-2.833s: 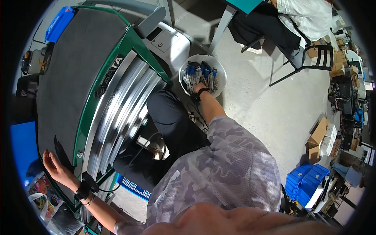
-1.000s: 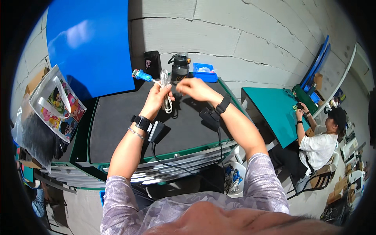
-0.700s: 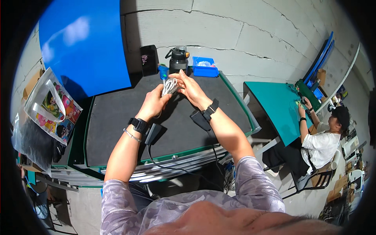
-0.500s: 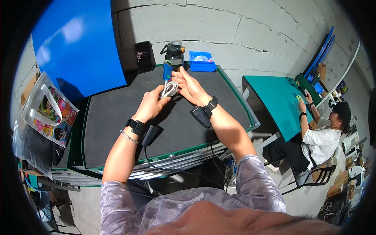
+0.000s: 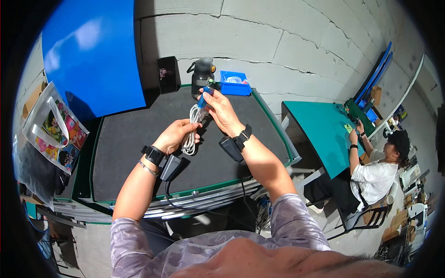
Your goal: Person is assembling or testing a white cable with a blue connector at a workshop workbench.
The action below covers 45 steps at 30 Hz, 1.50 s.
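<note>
A light grey cable (image 5: 189,139), looped into a long bundle, hangs above the dark mat between my hands. My left hand (image 5: 176,135) grips the lower loops between thumb and fingers. At the bundle's upper end is a blue plug (image 5: 202,99) with a small green part at its tip. My right hand (image 5: 222,111) pinches this plug, thumb on top; its other fingers are partly hidden. Just behind the plug stands a dark bottle (image 5: 202,72) with a carrying loop. Each wrist wears a black strap with a small black box and wire.
The dark-topped table (image 5: 134,153) has a green rim. Along its back are a black phone-like screen (image 5: 168,75) and a blue bin (image 5: 235,89) holding clear packets. A blue panel (image 5: 92,55) and a printed bag (image 5: 58,129) stand left. Rightward, a person (image 5: 378,171) works at a green table (image 5: 315,134).
The cable has gone from a round coil to a longer bundle hanging downward. My left hand has moved lower; my right hand has gone from spread fingers to pinching the blue plug.
</note>
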Tool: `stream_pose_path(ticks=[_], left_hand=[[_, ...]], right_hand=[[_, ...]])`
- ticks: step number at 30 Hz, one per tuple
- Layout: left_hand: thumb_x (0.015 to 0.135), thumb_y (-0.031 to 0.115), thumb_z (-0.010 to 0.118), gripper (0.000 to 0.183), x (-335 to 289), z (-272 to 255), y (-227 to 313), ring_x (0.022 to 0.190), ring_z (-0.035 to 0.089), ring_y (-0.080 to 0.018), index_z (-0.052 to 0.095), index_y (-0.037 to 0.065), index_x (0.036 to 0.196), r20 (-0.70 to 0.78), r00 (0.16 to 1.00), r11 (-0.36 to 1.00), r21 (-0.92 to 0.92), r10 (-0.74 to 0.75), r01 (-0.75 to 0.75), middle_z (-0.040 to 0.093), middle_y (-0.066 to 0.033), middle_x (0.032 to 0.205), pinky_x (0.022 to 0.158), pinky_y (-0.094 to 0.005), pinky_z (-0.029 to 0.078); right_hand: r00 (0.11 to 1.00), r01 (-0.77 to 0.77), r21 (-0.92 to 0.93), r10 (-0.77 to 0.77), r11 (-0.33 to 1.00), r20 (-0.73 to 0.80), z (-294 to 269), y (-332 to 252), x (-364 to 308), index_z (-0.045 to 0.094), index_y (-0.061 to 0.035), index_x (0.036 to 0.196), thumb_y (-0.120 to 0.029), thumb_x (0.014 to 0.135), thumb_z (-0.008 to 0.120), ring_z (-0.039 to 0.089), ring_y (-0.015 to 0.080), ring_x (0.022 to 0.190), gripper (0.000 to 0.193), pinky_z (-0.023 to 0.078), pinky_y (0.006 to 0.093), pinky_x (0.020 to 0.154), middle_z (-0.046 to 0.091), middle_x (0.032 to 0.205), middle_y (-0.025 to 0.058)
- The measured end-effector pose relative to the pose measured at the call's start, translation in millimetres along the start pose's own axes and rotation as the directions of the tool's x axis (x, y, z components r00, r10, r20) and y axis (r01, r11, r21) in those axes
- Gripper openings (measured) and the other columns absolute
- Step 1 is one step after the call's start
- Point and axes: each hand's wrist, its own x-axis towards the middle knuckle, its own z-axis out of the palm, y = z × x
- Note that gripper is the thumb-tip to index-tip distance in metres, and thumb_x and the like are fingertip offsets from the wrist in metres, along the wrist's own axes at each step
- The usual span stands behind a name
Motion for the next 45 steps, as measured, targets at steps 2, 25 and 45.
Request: stream_pose_path(ticks=[2, 25, 45], left_hand=[[0.098, 0.017, 0.057, 0.022, 2, 3, -6, 0.074, 0.066, -0.0132, 0.054, 0.0, 0.112, -0.047, 0.997, 0.997, 0.053, 0.061, -0.059, 0.061, -0.0051, 0.085, 0.062, -0.0264, 0.056], [0.094, 0.026, 0.065, 0.025, -2, 17, -4, 0.08, 0.067, -0.0156, 0.051, 0.007, 0.101, -0.027, 0.996, 0.993, 0.076, 0.09, -0.088, 0.065, -0.0052, 0.087, 0.07, -0.0286, 0.056], [0.102, 0.024, 0.05, 0.028, 5, 12, -7, 0.084, 0.066, -0.0135, 0.053, 0.002, 0.119, -0.029, 0.981, 0.981, -0.014, 0.192, -0.192, 0.065, -0.006, 0.096, 0.073, -0.0253, 0.055]], right_hand=[[1.0, -0.012, -0.05, 0.012, 0.999, -0.008, -1, 0, -1, 0.06, -0.0097, 0.118, -0.03, 0.094, 0.065, 0.056, 0.0052, 0.09, 0.031, 0.042, 0.0219, 0.079, 0.063, 0.101, -0.0017], [0.98, -0.073, 0.285, 0.016, 0.956, 0.197, -17, -7, 10, 0.039, -0.0068, 0.143, -0.051, 0.103, 0.023, 0.058, 0.0224, 0.108, 0.061, 0.046, 0.0357, 0.091, 0.061, 0.123, 0.0144], [0.965, -0.222, 0.027, 0.216, 0.975, 0.146, -10, -2, 5, 0.04, -0.0059, 0.142, -0.056, 0.101, 0.03, 0.056, 0.0223, 0.114, 0.065, 0.042, 0.0388, 0.099, 0.058, 0.128, 0.0137]])
